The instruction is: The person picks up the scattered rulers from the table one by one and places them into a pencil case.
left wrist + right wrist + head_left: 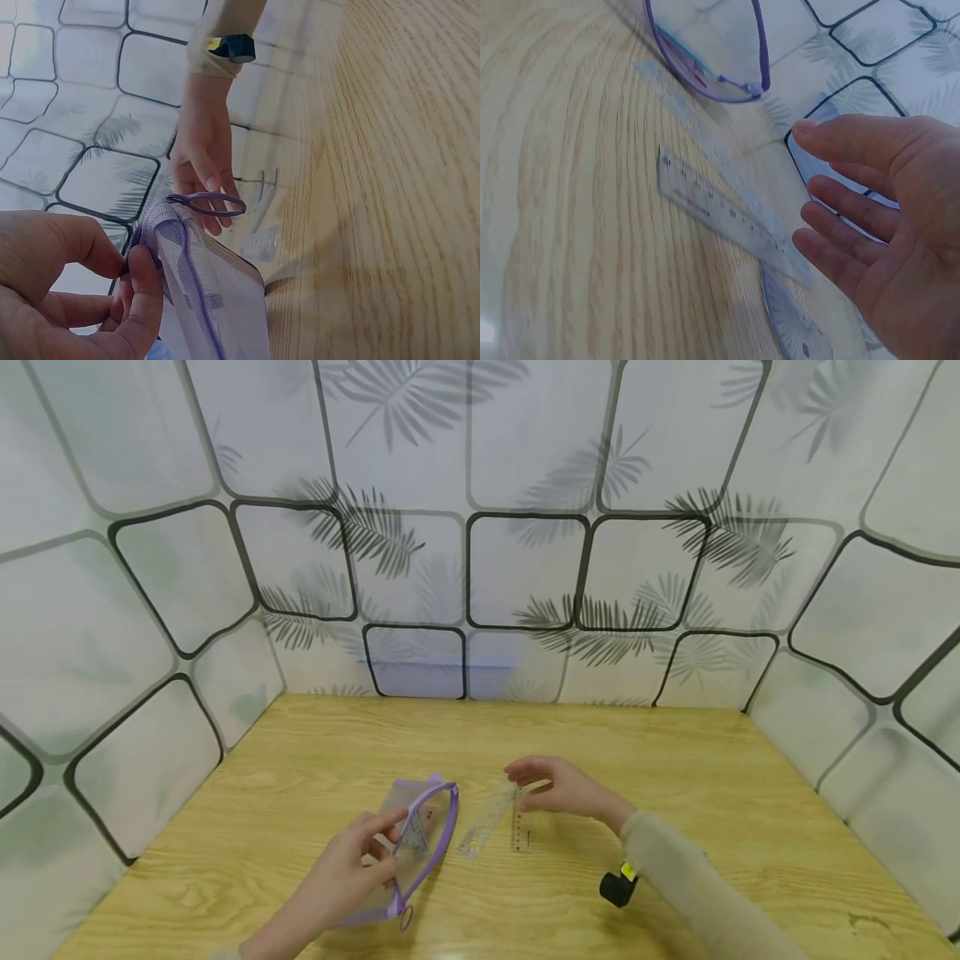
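My left hand [348, 860] pinches the rim of a mesh zip pouch [244, 300] with purple trim, its mouth spread apart. Through the mouth a clear set square [415, 837] shows inside. To the right of the pouch, my right hand [558, 787] hovers with fingers loosely spread and nothing in them. Under it, on the table, lie a short clear ruler [716, 206] and a longer clear strip ruler [697, 135], their far ends overlapping. A clear protractor [791, 315] lies beside them in the right wrist view; the right hand hides it in the head view.
The wood-grain table [300, 735] is bounded at the back and sides by patterned cloth walls [525, 568]. A small black device [618, 887] with a yellow tag sits at the right sleeve. A purple pull loop [217, 203] hangs off the pouch's zip.
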Action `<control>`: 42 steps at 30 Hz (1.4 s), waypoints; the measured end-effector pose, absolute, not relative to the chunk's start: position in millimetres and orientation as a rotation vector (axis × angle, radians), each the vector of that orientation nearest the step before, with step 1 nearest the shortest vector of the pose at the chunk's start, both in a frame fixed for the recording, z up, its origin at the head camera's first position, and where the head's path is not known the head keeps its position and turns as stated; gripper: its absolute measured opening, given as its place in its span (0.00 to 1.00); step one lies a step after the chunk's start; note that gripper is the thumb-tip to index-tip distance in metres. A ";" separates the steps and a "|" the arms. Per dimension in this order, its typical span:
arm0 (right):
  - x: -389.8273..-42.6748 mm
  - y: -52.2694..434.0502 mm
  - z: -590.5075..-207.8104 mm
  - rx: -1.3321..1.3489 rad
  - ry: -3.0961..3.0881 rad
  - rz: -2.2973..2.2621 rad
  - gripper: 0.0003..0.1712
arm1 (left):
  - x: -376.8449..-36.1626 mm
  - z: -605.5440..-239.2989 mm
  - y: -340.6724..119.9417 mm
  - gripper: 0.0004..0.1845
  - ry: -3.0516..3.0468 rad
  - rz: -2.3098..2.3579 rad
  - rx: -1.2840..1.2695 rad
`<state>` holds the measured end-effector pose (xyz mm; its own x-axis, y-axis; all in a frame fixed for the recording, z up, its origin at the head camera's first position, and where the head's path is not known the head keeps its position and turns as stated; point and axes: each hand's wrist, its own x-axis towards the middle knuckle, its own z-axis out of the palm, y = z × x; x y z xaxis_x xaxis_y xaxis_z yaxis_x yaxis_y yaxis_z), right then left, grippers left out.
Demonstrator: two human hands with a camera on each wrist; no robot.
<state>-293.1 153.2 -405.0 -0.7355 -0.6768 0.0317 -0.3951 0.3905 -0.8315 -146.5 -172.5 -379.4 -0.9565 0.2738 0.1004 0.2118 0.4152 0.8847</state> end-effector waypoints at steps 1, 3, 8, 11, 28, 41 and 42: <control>-294.0 155.0 -405.1 -0.938 2.350 -1.260 0.32 | -146.7 -379.1 -172.3 0.33 2.592 1.607 0.445; -295.5 158.6 -405.5 -0.950 2.369 -1.238 0.33 | -147.0 -378.5 -171.9 0.33 2.590 1.608 0.437; -297.1 165.3 -405.5 -0.949 2.393 -1.209 0.32 | -147.5 -378.0 -171.4 0.33 2.587 1.607 0.419; -297.8 168.5 -406.0 -0.957 2.407 -1.202 0.31 | -147.6 -378.3 -171.5 0.32 2.584 1.605 0.418; -303.0 188.1 -411.2 -0.833 2.537 -1.131 0.34 | -147.1 -378.8 -171.9 0.33 2.590 1.603 0.419; -309.4 197.6 -411.5 -0.836 2.583 -1.040 0.34 | -147.6 -380.5 -173.7 0.33 2.584 1.591 0.441; -310.8 198.1 -412.0 -0.846 2.588 -1.029 0.34 | -147.7 -380.6 -173.8 0.33 2.582 1.591 0.442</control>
<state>-310.8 198.1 -412.0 -0.8069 -0.5907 -0.0004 -0.4292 0.5867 -0.6867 -147.7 -173.8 -380.6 -0.9554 0.2828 0.0848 0.2029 0.4204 0.8844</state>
